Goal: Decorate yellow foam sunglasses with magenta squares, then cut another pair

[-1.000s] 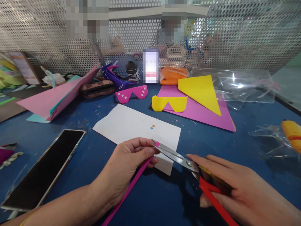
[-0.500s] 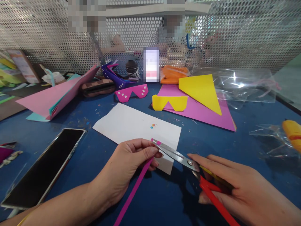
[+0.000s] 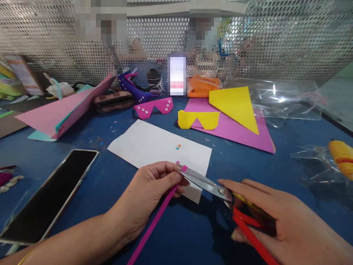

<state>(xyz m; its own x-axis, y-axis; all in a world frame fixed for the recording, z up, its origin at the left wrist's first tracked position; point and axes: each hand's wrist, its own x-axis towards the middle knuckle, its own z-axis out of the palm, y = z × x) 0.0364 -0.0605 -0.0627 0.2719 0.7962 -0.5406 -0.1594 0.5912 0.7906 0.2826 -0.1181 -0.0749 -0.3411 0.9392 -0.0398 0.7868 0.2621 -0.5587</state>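
Between the thumb and fingers of my left hand [image 3: 158, 187] a narrow magenta paper strip [image 3: 156, 224] is pinched, its tail hanging down toward the near edge of the view. My right hand [image 3: 278, 209] grips a pair of scissors [image 3: 205, 185] with red and yellow handles. The blades point left and lie at the strip's end, right by my left fingertips. A small magenta piece [image 3: 184, 168] sits on the blade near its tip. Beneath the blades is a white sheet of paper [image 3: 154, 141] bearing a few tiny coloured squares [image 3: 178, 147].
Beyond the paper lie magenta paper glasses [image 3: 153, 108] and yellow paper glasses [image 3: 198, 120]. A black-screened phone [image 3: 52, 195] rests at left, near folded pink paper [image 3: 68, 106]. Purple sheets [image 3: 234, 132] and a clear plastic bag [image 3: 286, 99] are at right. A perforated metal screen [image 3: 154, 40] stands behind.
The scissor blades have closed together at the strip's end. The magenta piece by the blade tip has shifted slightly and turned. My hands stay almost where they were.
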